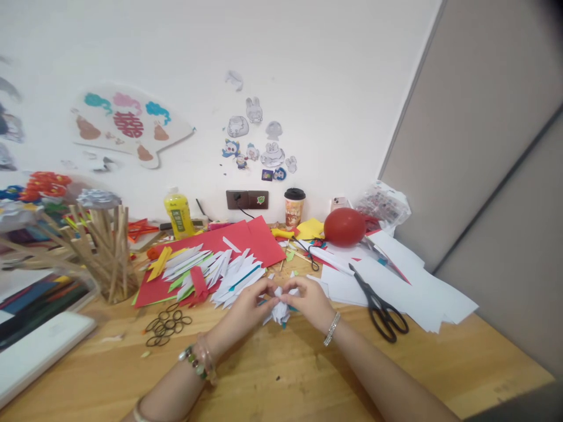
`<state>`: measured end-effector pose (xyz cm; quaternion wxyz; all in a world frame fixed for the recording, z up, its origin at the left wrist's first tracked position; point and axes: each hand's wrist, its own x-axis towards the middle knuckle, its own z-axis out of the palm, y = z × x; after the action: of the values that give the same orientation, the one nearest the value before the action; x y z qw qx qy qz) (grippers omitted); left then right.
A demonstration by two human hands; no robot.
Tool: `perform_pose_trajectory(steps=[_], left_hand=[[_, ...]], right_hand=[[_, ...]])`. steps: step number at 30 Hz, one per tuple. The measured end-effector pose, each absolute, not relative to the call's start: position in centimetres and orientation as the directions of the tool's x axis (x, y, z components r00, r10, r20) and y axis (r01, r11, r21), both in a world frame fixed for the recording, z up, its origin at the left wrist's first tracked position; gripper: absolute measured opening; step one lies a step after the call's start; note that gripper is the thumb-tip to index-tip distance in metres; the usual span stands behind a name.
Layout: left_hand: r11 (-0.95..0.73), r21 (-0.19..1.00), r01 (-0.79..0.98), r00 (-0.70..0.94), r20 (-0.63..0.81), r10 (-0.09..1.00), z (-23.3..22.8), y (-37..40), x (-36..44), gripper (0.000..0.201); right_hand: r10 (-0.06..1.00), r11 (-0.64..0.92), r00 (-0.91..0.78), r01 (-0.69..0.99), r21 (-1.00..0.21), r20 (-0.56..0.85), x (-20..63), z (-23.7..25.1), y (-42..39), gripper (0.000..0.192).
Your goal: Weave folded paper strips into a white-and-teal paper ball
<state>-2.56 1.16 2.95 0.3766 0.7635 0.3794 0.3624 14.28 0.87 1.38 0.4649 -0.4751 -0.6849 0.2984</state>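
A small folded white paper piece (280, 314) with many points and a few blue bits sits just above the wooden table, between my hands. My left hand (254, 303) pinches its left side with thumb and forefinger. From the right, my right hand (310, 300) grips it the same way, the two sets of fingertips almost meeting at its top. Part of the piece is hidden behind the fingers. Beyond my left hand lies a pile of folded white paper strips (240, 276) with green, red and blue ones among them.
Black scissors (380, 308) lie to the right, partly on white paper sheets (413, 287). Black rubber bands (166, 325) lie at left, near a holder of wooden sticks (109, 258). Farther back are red paper (259, 240), a red balloon (345, 227), a lidded cup (294, 210) and a yellow bottle (179, 214).
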Motion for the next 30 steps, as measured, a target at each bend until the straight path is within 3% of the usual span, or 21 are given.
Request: perform_pose_trajectory(steps=[13, 23, 30], left_hand=[[-0.421, 0.846, 0.327, 0.429, 0.265, 0.864, 2.9, 1.3, -2.6, 0.012], [-0.406, 0.849, 0.337, 0.458, 0.229, 0.859, 3.3, 1.1, -2.6, 0.012], [-0.356, 0.868, 0.346, 0.461, 0.174, 0.87, 2.8, 1.4, -2.4, 0.014]], right_hand=[[0.938, 0.34, -0.082, 0.399, -0.852, 0.336, 14.1, 1.4, 0.5, 0.006], [0.919, 0.393, -0.198, 0.379, -0.838, 0.341, 14.7, 2.3, 0.8, 0.013], [0.951, 0.166, -0.289, 0.175, -0.971, 0.111, 14.7, 1.3, 1.5, 0.024]])
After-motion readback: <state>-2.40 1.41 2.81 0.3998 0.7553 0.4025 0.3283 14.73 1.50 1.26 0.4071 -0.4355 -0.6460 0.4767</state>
